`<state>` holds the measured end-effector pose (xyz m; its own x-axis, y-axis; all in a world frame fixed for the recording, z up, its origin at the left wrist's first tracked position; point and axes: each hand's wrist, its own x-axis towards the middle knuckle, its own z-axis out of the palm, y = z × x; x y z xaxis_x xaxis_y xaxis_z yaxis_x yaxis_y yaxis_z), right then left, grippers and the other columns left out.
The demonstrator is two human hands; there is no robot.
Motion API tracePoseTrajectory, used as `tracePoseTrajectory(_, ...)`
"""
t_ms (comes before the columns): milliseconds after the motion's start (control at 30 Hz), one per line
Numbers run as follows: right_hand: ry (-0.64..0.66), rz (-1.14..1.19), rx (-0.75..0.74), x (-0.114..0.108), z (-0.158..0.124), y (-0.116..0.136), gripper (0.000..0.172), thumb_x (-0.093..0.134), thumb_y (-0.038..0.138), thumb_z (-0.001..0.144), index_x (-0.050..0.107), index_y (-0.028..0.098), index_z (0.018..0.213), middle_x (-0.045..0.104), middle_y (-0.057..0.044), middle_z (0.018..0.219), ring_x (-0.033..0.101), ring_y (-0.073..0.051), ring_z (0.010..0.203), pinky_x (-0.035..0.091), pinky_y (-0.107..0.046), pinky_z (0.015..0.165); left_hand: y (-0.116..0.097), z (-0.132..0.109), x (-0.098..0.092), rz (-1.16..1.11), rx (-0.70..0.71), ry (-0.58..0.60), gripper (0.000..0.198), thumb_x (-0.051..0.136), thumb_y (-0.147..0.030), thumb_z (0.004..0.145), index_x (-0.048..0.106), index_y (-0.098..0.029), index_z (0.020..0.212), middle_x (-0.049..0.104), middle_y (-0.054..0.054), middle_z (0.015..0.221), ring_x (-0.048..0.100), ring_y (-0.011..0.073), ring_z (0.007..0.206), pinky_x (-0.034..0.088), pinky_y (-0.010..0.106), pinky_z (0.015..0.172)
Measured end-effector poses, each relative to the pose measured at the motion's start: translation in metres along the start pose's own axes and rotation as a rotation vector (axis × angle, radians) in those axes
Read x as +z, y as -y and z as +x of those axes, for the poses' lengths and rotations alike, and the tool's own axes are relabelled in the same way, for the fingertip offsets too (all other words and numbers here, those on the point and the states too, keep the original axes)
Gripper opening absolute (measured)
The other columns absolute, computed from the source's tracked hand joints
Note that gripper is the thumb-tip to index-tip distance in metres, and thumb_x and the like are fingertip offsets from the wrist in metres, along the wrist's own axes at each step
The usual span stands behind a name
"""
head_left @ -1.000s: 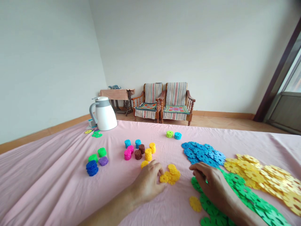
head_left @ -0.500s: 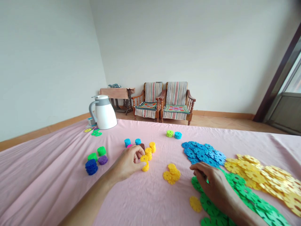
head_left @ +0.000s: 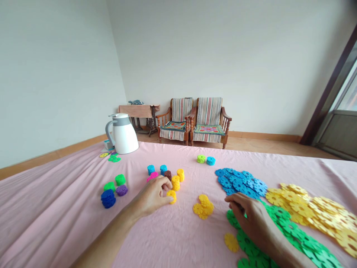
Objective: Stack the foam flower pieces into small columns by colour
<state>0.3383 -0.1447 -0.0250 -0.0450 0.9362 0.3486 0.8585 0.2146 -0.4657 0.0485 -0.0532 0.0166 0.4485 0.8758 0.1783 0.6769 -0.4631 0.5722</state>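
Note:
My left hand (head_left: 154, 194) is at a short stack of yellow flower-shaped discs (head_left: 172, 196). Its thumb is at the stack's left edge, and the bent fingers stand apart from the thumb above it. Two more yellow stacks (head_left: 175, 183) rise just behind. A brown stack (head_left: 167, 175) and a pink stack (head_left: 152, 176) are partly hidden by this hand. Over the edge of the green disc pile (head_left: 295, 230) hangs my right hand (head_left: 248, 212), fingers curled together, with nothing visible in them. Between the hands lies a small heap of yellow discs (head_left: 203, 207).
Blue (head_left: 241, 182) and yellow disc piles (head_left: 315, 208) spread on the right; one yellow disc (head_left: 231, 242) lies near the front. Dark blue stacks (head_left: 108, 198) stand left beside green and purple ones. A white jug (head_left: 125, 136) stands at the back left of the pink cloth (head_left: 167, 238).
The yellow disc that my left hand held over the front yellow stack is now down on it. The left fingers have lifted slightly off. My right hand has hardly moved.

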Motion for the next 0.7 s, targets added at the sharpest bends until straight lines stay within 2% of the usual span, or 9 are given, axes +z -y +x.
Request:
tracePoseTrajectory(100, -0.002, 0.005, 0.003, 0.000, 0.001, 0.001, 0.027, 0.036, 0.026, 0.087, 0.062, 0.023, 0.093, 0.067, -0.002, 0.089, 0.062, -0.015, 0.078, 0.045, -0.026, 0.069, -0.005, 0.000, 0.002, -0.053, 0.046, -0.070, 0.014, 0.059, -0.023, 0.068, 0.059, -0.017, 0.081, 0.053, -0.002, 0.078, 0.045, 0.0083, 0.057, 0.036, 0.020, 0.053)
tracePoseTrajectory(200, 0.003, 0.007, 0.005, 0.000, 0.001, 0.001, 0.027, 0.036, 0.026, 0.086, 0.062, 0.023, 0.093, 0.067, -0.001, 0.088, 0.062, -0.015, 0.078, 0.045, -0.026, 0.068, -0.019, -0.003, 0.011, -0.095, 0.116, -0.101, 0.008, 0.055, -0.022, 0.075, 0.059, -0.016, 0.077, 0.054, -0.001, 0.077, 0.047, 0.0087, 0.059, 0.037, 0.019, 0.054)
tracePoseTrajectory(300, 0.001, 0.005, 0.002, 0.000, 0.001, 0.002, 0.028, 0.035, 0.026, 0.087, 0.062, 0.023, 0.093, 0.067, -0.002, 0.087, 0.062, -0.015, 0.077, 0.045, -0.026, 0.068, -0.035, -0.010, 0.029, -0.102, 0.170, -0.034, 0.006, 0.055, -0.017, 0.075, 0.061, -0.016, 0.075, 0.054, -0.001, 0.076, 0.048, 0.0090, 0.060, 0.038, 0.019, 0.056)
tracePoseTrajectory(467, -0.003, 0.006, 0.000, -0.001, -0.001, 0.004, 0.029, 0.034, 0.026, 0.087, 0.063, 0.022, 0.093, 0.067, -0.002, 0.089, 0.062, -0.015, 0.078, 0.045, -0.025, 0.069, -0.051, -0.020, 0.057, -0.051, 0.186, 0.064, 0.027, 0.057, -0.017, 0.074, 0.061, -0.023, 0.101, 0.054, 0.001, 0.093, 0.053, 0.0122, 0.075, 0.042, 0.023, 0.074)
tracePoseTrajectory(567, -0.006, 0.007, -0.001, -0.002, -0.001, 0.006, 0.030, 0.034, 0.025, 0.087, 0.063, 0.022, 0.093, 0.067, -0.003, 0.088, 0.062, -0.016, 0.079, 0.045, -0.026, 0.070, -0.051, -0.019, 0.063, 0.014, 0.168, 0.080, 0.028, 0.055, -0.016, 0.075, 0.060, -0.023, 0.101, 0.053, 0.003, 0.096, 0.053, 0.0161, 0.087, 0.041, 0.025, 0.079)
tracePoseTrajectory(700, 0.002, 0.004, 0.002, -0.003, -0.001, 0.009, 0.031, 0.033, 0.024, 0.086, 0.063, 0.022, 0.092, 0.067, -0.003, 0.087, 0.062, -0.016, 0.078, 0.045, -0.026, 0.069, -0.049, -0.015, 0.065, 0.036, 0.147, 0.091, 0.025, 0.054, -0.016, 0.075, 0.062, -0.022, 0.098, 0.054, 0.003, 0.096, 0.053, 0.0164, 0.088, 0.041, 0.025, 0.079)
